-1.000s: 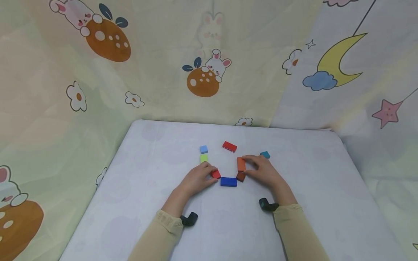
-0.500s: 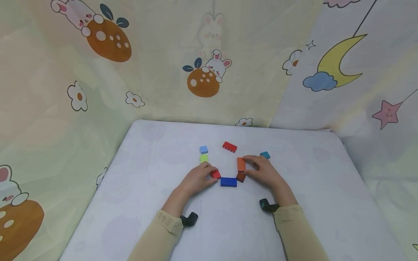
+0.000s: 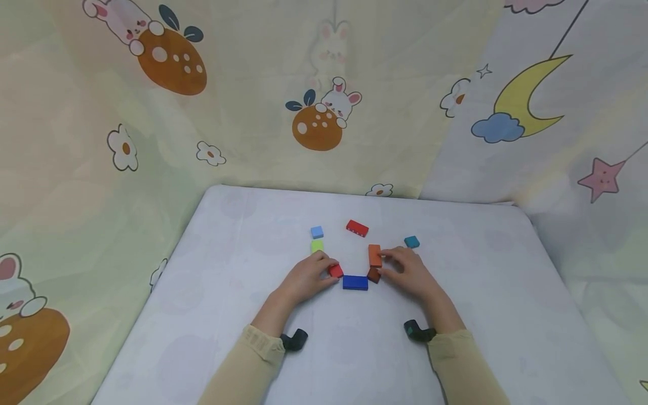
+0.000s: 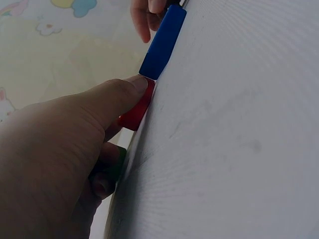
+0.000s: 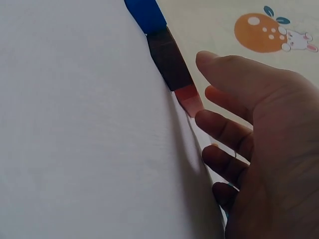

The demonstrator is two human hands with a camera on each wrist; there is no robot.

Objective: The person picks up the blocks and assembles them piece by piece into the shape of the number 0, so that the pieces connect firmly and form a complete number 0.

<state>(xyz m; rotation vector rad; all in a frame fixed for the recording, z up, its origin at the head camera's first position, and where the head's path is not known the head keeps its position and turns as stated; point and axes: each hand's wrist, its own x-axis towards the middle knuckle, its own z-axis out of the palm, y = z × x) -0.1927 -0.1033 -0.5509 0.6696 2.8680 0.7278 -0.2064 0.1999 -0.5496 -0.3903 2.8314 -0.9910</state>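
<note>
My left hand (image 3: 305, 277) pinches a small red block (image 3: 336, 270) on the table between thumb and fingers. In the left wrist view the thumb lies on the red block (image 4: 137, 107), whose end meets a blue block (image 4: 163, 42). A longer blue block (image 3: 355, 283) lies between the hands, with a brown block (image 3: 373, 274) at its right end. Above the brown one stands an orange block (image 3: 374, 255). My right hand (image 3: 411, 273) is beside these two, its fingers loosely bent; in the right wrist view its thumb stands apart from the brown block (image 5: 169, 57).
A lime green block (image 3: 316, 246) and a light blue block (image 3: 316, 232) lie beyond my left hand. Farther back is a red block with white dots (image 3: 357, 228). A teal block (image 3: 412, 242) sits just past my right hand. Printed cloth hangs behind the white table (image 3: 243, 225).
My right hand has let go of the orange block and drawn back slightly toward the right and nearer me. My left hand keeps its pinch on the red block.
</note>
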